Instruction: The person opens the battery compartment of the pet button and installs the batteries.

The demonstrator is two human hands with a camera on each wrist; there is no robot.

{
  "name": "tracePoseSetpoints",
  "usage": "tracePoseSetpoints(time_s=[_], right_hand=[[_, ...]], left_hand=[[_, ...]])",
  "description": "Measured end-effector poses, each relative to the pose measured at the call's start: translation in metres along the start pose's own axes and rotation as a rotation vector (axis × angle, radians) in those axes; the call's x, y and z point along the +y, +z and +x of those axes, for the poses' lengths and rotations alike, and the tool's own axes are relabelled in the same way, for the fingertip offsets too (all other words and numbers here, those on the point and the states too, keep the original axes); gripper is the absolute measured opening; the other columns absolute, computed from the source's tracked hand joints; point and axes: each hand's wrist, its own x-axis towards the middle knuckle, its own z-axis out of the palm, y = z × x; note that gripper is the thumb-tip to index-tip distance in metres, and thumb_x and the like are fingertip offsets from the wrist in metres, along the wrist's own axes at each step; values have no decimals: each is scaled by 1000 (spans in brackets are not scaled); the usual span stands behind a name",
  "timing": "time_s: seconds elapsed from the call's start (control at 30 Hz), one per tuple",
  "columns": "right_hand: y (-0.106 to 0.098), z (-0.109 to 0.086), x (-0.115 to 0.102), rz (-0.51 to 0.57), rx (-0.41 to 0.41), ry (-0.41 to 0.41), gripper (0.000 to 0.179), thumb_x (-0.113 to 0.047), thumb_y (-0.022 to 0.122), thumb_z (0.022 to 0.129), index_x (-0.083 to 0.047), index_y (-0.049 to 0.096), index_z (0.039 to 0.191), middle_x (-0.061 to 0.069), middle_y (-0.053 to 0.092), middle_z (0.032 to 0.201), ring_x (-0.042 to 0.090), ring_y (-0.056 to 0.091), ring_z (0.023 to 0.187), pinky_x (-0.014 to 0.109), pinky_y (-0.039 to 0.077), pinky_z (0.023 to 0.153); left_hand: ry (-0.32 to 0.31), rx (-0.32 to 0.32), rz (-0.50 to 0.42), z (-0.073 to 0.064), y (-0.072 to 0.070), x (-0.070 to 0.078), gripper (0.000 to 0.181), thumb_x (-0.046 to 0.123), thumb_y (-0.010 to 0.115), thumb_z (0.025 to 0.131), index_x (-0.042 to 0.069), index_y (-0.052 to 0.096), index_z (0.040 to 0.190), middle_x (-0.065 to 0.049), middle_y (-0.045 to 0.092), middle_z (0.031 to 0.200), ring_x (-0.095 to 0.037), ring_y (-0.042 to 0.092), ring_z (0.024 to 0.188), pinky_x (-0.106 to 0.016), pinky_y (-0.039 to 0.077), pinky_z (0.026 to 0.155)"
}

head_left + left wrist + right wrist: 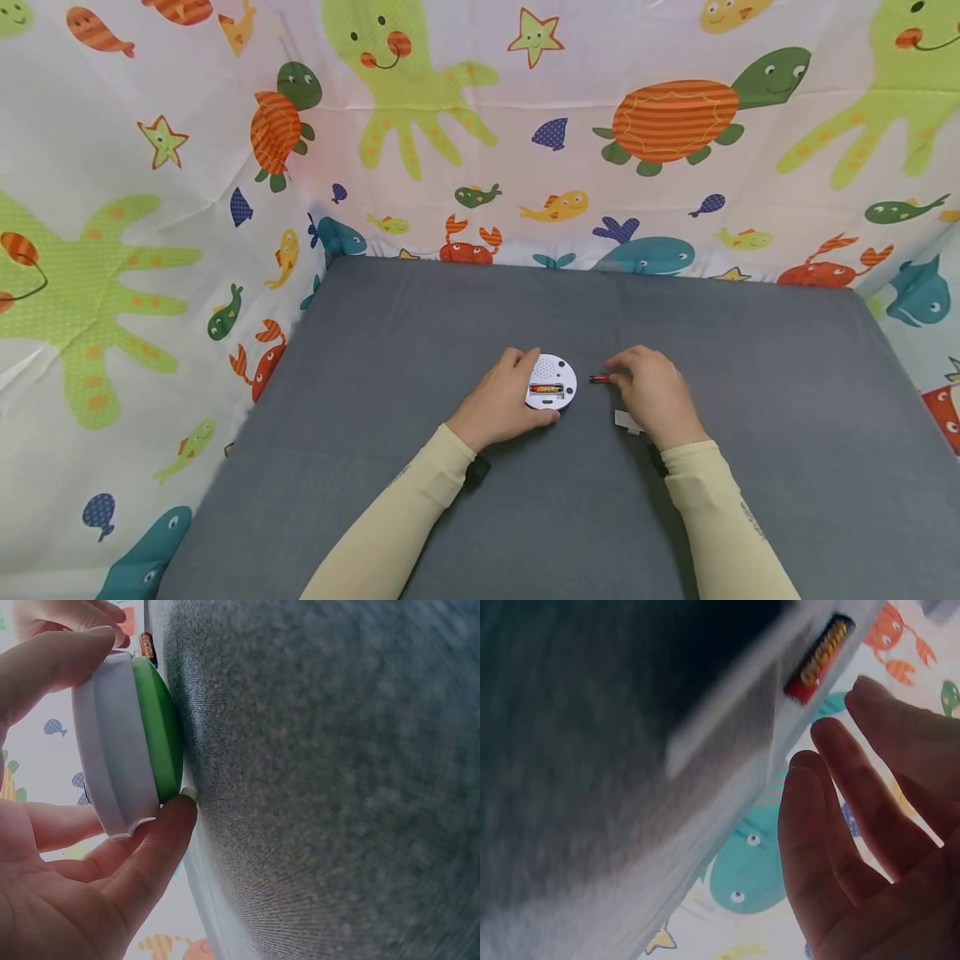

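Note:
My left hand point(504, 402) grips a round white device point(112, 742) by its edges, thumb on one side and fingers on the other. Its green face point(159, 731) points down to the grey cloth, while the back faces up with an uncovered battery compartment. One battery point(546, 389) lies in that compartment. To the right, a loose red and black battery point(821, 658) rests on the cloth. Beside it is my right hand point(657, 395), its fingers loosely bent and apart from the battery in the right wrist view. A small white cover point(627, 422) lies partly hidden under this hand.
Grey cloth point(420, 333) covers the table. Behind and to the left hangs a white curtain point(450, 83) printed with sea animals. A dark strap piece point(477, 472) shows at the left wrist.

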Motion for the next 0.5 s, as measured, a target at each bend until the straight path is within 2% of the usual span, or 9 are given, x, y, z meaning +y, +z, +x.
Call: tracePoseSetpoints(time_s=[0.17, 0.5], right_hand=[[9, 2, -3, -27, -18, -54, 15, 2, 76, 95, -6, 83, 105, 15, 78, 109, 41, 68, 107, 60, 55, 93], [13, -1, -9, -77, -12, -70, 11, 0, 80, 92, -9, 83, 97, 11, 76, 97, 38, 68, 98, 58, 56, 85]], left_hand=[[-8, 5, -1, -1, 0, -1, 101, 48, 87, 90, 10, 36, 169, -10, 51, 151, -17, 61, 116, -33, 54, 99], [-12, -2, 16, 0, 0, -2, 102, 49, 86, 90, 10, 35, 169, -9, 51, 150, -18, 60, 121, -34, 54, 103]])
